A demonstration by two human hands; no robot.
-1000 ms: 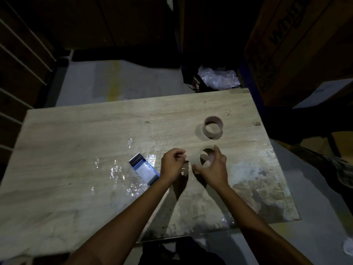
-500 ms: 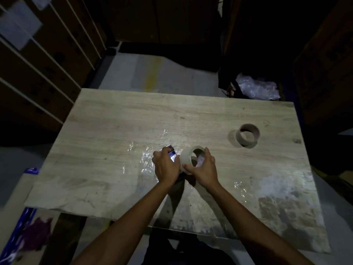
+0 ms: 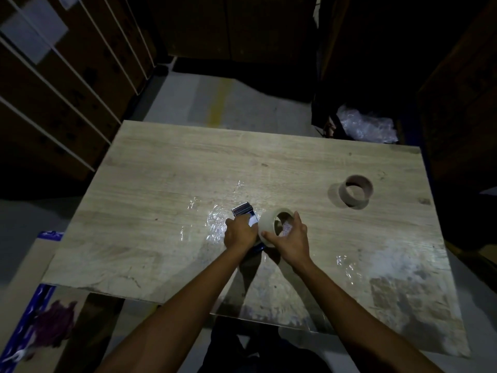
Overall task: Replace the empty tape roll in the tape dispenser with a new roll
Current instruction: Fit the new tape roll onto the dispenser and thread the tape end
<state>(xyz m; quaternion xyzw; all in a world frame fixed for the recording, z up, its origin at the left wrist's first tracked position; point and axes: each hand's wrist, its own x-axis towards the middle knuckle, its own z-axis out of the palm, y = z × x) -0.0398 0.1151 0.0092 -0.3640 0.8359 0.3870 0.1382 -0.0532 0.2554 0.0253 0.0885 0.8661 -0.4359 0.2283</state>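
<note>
A blue tape dispenser (image 3: 245, 212) with a metal toothed front lies near the middle of the wooden table (image 3: 161, 184). My left hand (image 3: 240, 233) is closed over its body and hides most of it. Right beside it stands a new pale tape roll (image 3: 267, 224), tilted on edge, with my right hand (image 3: 290, 239) gripping its rim by thumb and fingers. The roll touches the dispenser's right side. An empty brown cardboard core (image 3: 355, 190) stands apart at the table's right.
Crinkled clear film (image 3: 215, 222) sticks to the table left of the dispenser, and more (image 3: 347, 262) lies to the right. A plastic bag (image 3: 367, 127) sits beyond the far edge. Shelving (image 3: 61, 84) rises at the left. Blue-edged cardboard (image 3: 29, 313) lies on the floor.
My right hand lifted the new roll and carried it left to the dispenser. My left hand closed on the dispenser. The view shifted left.
</note>
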